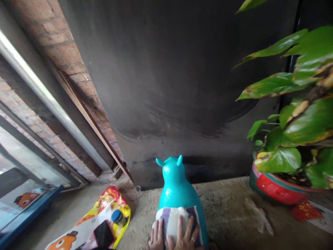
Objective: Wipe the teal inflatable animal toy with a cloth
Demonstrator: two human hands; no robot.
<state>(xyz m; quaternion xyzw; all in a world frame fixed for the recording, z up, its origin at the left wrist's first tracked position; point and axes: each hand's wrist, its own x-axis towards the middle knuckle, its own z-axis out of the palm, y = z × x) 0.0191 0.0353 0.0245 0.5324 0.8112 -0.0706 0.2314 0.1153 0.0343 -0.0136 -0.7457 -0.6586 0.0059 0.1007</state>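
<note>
Rough concrete ledge (223,201) carrying, from left to right: a yellow printed bag (104,215); an upright turquoise animal toy (179,194) near the middle; a red-rimmed plant pot (278,189); a red paper scrap (304,211) just before it.

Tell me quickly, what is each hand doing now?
Left hand: open, fingers flat on the striped cloth.
Right hand: open, pressing the same cloth on the turquoise toy.

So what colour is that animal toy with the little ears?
The animal toy is bright turquoise all over; the head view shows it, with a striped cloth pressed against it.
</note>
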